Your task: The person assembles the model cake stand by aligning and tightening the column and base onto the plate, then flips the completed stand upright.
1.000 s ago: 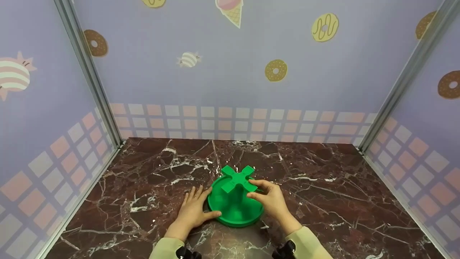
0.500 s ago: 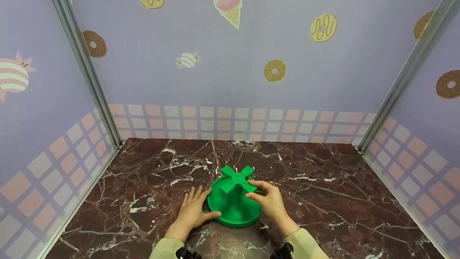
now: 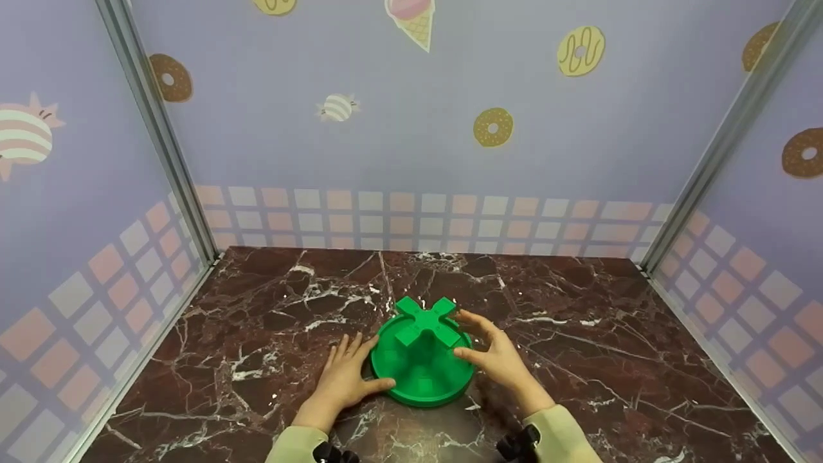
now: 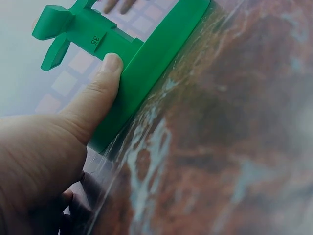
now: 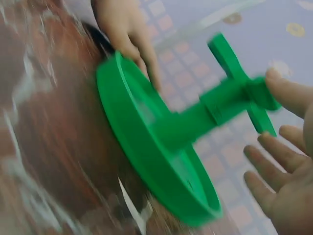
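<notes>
A green plastic stand [image 3: 421, 379] sits on the marbled table: a round rimmed base, an upright central post and a four-armed cross [image 3: 426, 319] on top. In the left wrist view, its post [image 4: 98, 34] carries the number 35. My left hand [image 3: 347, 376] lies along the base's left side, thumb on the rim and the other fingers stretched straight, fingertips at the far left edge. My right hand [image 3: 501, 360] is spread beside the near right arm of the cross. The right wrist view shows its thumb [image 5: 288, 93] close to the cross's tip, with nothing in the palm.
The dark red marbled table [image 3: 257, 399] is scattered with small white specks around the stand. Lilac panels [image 3: 360, 148] with sweets printed on them enclose its back and sides, joined by metal corner posts [image 3: 161, 128].
My right thumb and fingers have let go of the near right arm of the cross and spread apart, shifting slightly right. My left hand and the stand hold nearly the same place.
</notes>
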`<state>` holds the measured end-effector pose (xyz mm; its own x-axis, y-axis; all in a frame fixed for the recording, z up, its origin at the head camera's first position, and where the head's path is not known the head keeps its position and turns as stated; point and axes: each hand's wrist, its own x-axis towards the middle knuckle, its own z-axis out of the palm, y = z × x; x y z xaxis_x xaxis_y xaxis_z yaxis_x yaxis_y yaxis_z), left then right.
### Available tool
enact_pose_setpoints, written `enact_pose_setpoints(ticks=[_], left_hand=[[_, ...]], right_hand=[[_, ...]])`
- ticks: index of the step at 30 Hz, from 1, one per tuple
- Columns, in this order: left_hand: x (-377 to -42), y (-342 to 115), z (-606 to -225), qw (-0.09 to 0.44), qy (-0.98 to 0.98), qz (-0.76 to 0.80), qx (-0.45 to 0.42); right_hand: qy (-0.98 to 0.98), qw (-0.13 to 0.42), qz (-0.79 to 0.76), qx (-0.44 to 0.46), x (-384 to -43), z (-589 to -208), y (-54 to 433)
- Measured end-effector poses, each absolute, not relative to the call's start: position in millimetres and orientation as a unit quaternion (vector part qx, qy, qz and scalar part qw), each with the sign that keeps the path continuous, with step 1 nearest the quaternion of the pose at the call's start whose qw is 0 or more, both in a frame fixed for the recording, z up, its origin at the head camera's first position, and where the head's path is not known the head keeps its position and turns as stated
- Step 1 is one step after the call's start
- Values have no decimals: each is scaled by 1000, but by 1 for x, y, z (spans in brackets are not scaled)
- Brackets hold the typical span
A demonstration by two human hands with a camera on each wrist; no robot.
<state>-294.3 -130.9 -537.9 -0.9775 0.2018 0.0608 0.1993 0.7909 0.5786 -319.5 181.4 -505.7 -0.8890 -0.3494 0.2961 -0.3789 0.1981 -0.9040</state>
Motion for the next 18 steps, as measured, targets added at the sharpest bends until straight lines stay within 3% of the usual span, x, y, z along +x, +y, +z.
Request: enact_pose_setpoints(ticks=[6,18], left_hand=[[-295,-131,-539,7,948,302,104],[-295,-133,-541,3,947,295,123]], right_hand=[[-842,-31,491,220,-325,-516,202],[-883,-42,397,245,-330,-536,210]])
